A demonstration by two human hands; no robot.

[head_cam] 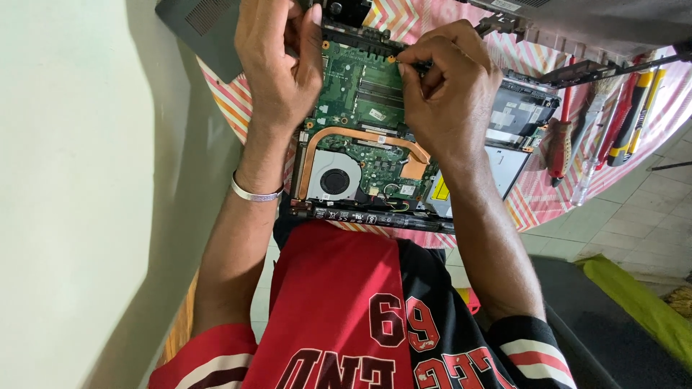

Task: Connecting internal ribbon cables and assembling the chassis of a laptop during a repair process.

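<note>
Opened laptop (404, 155) is lying on a striped red-and-white cloth (537, 198), its base cover off and the green circuit board (364, 94) showing. Right hand (447, 90) is curling tight, thumb and forefinger pressing together on a thin dark tool, probably a small screwdriver (422, 65), its tip meeting the board's far edge just beyond the fingertips. Left hand (277, 61) is resting beside it, fingers bunching loosely against the laptop's far left corner; whether they are gripping anything I cannot tell. A metal bangle (256, 193) is sitting on the left wrist. Nearer the body than both sets of fingers, a copper heat pipe (360, 137) is arching over a round cooling fan (333, 179). Well off to the right of the right-hand fingers, several screwdrivers with red and yellow handles (613, 119) are lying on the cloth.
</note>
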